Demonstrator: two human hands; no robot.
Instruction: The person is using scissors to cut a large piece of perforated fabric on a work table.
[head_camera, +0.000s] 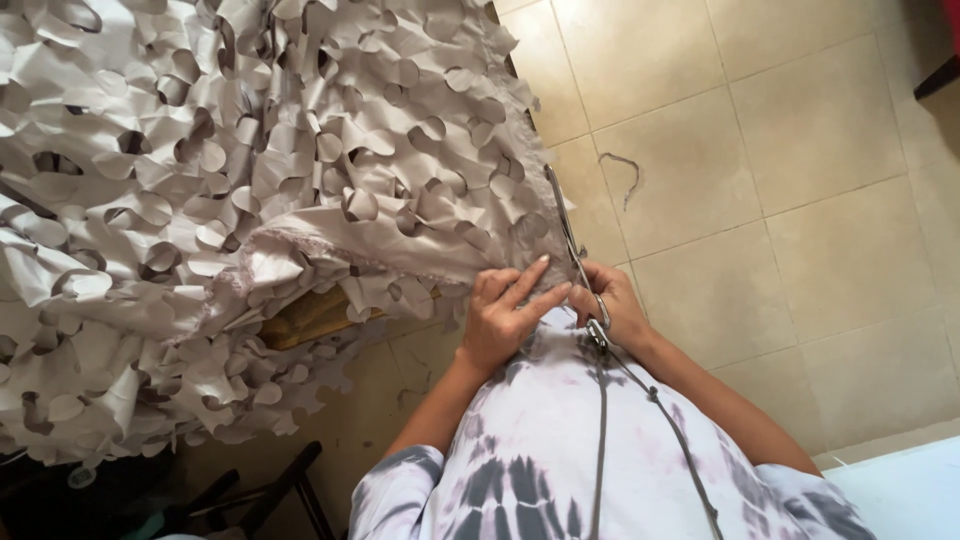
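The left hand pinches the edge of the pale cut-leaf netting heaped on the table; the right hand grips scissors, blades at that edge

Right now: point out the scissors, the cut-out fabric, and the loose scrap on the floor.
scissors (566, 225), head view, on the long blades past the right hand (612, 305).
cut-out fabric (250, 150), head view, on the middle of the pale heap.
loose scrap (625, 172), head view, on the curled strip lying on a tile.
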